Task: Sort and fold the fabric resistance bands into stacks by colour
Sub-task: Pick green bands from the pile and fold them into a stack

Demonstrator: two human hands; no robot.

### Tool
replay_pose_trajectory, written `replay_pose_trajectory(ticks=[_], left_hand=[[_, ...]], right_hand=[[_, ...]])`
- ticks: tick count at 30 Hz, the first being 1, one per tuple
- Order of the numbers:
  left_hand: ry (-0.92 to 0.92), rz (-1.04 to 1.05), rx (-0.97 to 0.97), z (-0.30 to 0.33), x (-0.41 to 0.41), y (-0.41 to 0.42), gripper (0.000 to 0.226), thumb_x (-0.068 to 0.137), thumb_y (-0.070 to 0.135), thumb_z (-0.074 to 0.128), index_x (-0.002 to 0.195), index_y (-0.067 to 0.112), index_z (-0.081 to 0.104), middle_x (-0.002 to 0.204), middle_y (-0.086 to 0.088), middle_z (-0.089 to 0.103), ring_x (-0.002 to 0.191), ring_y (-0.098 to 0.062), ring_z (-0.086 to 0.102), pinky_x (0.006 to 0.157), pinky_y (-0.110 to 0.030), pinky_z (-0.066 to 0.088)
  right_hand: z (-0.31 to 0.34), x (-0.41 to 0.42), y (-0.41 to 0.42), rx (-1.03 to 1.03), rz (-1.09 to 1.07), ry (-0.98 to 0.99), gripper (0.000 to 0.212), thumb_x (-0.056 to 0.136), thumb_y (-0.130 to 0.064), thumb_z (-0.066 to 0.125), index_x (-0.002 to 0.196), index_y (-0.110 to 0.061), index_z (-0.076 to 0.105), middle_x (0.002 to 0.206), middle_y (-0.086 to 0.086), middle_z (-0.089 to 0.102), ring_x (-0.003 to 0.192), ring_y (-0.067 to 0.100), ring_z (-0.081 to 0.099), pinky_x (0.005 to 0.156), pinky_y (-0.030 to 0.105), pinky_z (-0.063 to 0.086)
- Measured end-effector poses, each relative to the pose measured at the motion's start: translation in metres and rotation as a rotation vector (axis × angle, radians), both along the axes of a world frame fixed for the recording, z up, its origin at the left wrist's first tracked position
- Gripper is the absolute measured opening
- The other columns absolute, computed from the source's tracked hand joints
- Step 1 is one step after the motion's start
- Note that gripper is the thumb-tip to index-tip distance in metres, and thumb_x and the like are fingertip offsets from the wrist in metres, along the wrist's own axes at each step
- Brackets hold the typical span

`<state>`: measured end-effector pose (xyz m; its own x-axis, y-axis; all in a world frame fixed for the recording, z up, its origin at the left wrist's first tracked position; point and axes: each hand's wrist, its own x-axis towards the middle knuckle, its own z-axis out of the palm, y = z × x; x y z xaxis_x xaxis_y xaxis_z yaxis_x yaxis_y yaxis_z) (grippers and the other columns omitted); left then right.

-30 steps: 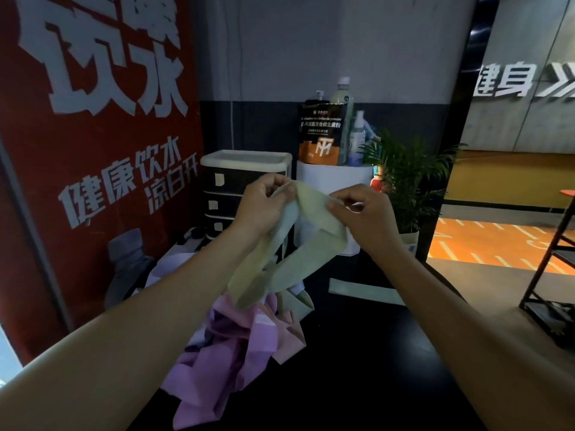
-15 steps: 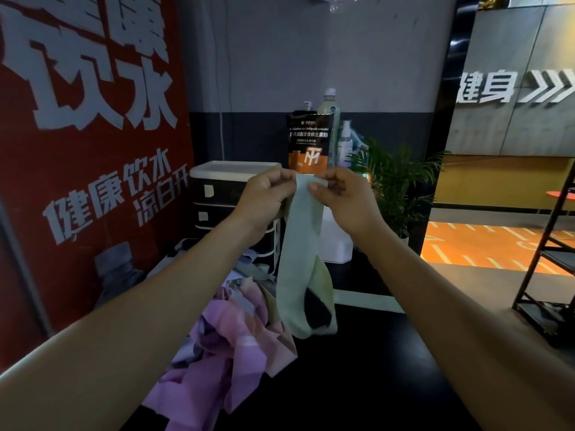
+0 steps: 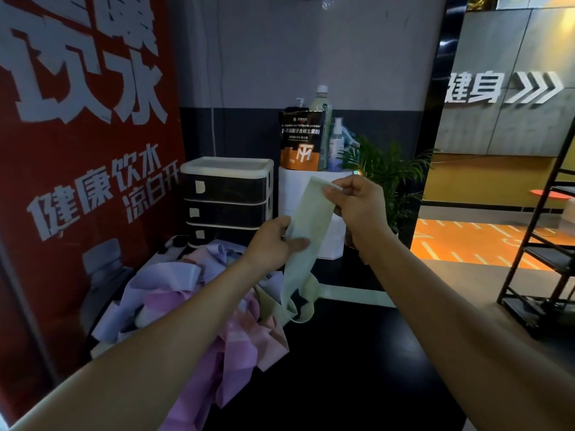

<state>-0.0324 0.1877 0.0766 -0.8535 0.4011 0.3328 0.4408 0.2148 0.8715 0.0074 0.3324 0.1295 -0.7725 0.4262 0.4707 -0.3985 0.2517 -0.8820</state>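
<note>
I held one band (image 3: 306,225) up over the table (image 3: 357,353), my right hand (image 3: 357,203) at its top end, my left hand (image 3: 273,241) lower at seven o'clock from it. The heap of bands (image 3: 186,306) lay on the table at nine o'clock. Behind it, at eleven, stood the drawer unit (image 3: 225,200); the pouch (image 3: 300,140) and bottle (image 3: 322,104) stood behind at twelve, the plant (image 3: 392,172) at one.

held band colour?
Pale green band, plain with no pattern, pinched by both hands; the head view shows it best.
</note>
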Motion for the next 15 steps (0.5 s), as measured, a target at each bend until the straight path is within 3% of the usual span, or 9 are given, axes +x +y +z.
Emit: replay_pose_trajectory(ticks=[3, 5, 6, 7, 9, 11, 15], left_hand=[[0.077, 0.124, -0.047, -0.014, -0.011, -0.001, 0.017, 0.081, 0.008, 0.07, 0.085, 0.014, 0.055, 0.079, 0.0, 0.057, 0.081, -0.023, 0.056, 0.082, -0.038, 0.048], [0.172, 0.207, -0.028, -0.018, -0.014, 0.0, 0.023, 0.08, 0.015, 0.073, 0.093, 0.015, 0.053, 0.085, -0.002, 0.053, 0.08, -0.018, 0.052, 0.08, -0.034, 0.049], [0.22, 0.218, -0.001, -0.017, -0.011, 0.003, 0.026, 0.08, 0.019, 0.073, 0.096, 0.016, 0.053, 0.091, -0.003, 0.053, 0.081, -0.014, 0.053, 0.077, -0.024, 0.047], [0.265, 0.204, 0.022, -0.014, -0.006, 0.006, 0.027, 0.08, 0.023, 0.073, 0.098, 0.019, 0.052, 0.096, -0.002, 0.053, 0.082, -0.01, 0.053, 0.074, -0.015, 0.044], [0.333, 0.135, 0.023, -0.008, 0.005, 0.014, 0.03, 0.079, 0.028, 0.074, 0.098, 0.022, 0.052, 0.099, 0.003, 0.053, 0.084, -0.004, 0.053, 0.072, -0.011, 0.042], [0.381, 0.13, -0.011, -0.007, 0.011, 0.02, 0.028, 0.079, 0.027, 0.073, 0.095, 0.021, 0.051, 0.095, 0.007, 0.053, 0.081, -0.001, 0.054, 0.069, -0.014, 0.042], [0.416, 0.167, 0.085, -0.006, 0.01, 0.023, 0.006, 0.089, 0.011, 0.06, 0.087, 0.016, 0.059, 0.079, 0.018, 0.058, 0.07, 0.007, 0.056, 0.062, -0.007, 0.041]], right_hand=[[-0.004, 0.003, 0.006, -0.068, -0.045, -0.028, 0.013, 0.085, -0.008, 0.066, 0.075, -0.013, 0.059, 0.081, 0.012, 0.058, 0.077, 0.023, 0.059, 0.079, 0.042, 0.055], [-0.006, 0.003, 0.008, -0.082, -0.057, -0.048, 0.015, 0.086, -0.008, 0.065, 0.073, -0.013, 0.058, 0.076, 0.008, 0.059, 0.073, 0.021, 0.06, 0.073, 0.036, 0.056], [-0.008, 0.003, 0.007, -0.081, -0.053, -0.066, 0.016, 0.085, -0.007, 0.065, 0.072, -0.013, 0.057, 0.072, 0.005, 0.059, 0.068, 0.018, 0.06, 0.066, 0.032, 0.055], [-0.009, 0.002, 0.006, -0.077, -0.044, -0.087, 0.017, 0.085, -0.007, 0.066, 0.071, -0.012, 0.057, 0.067, 0.004, 0.058, 0.06, 0.014, 0.058, 0.058, 0.026, 0.053], [-0.013, 0.001, 0.001, -0.071, -0.025, -0.137, 0.015, 0.083, -0.005, 0.067, 0.072, -0.009, 0.058, 0.059, 0.004, 0.056, 0.046, 0.009, 0.053, 0.046, 0.021, 0.045], [-0.015, 0.0, -0.004, -0.099, 0.01, -0.172, 0.008, 0.081, -0.005, 0.068, 0.08, -0.003, 0.061, 0.06, 0.007, 0.058, 0.047, 0.012, 0.055, 0.05, 0.024, 0.05], [-0.013, 0.007, -0.003, -0.114, 0.145, -0.149, 0.021, 0.082, -0.016, 0.071, 0.091, 0.001, 0.061, 0.071, 0.01, 0.064, 0.063, 0.015, 0.063, 0.066, 0.027, 0.057]])
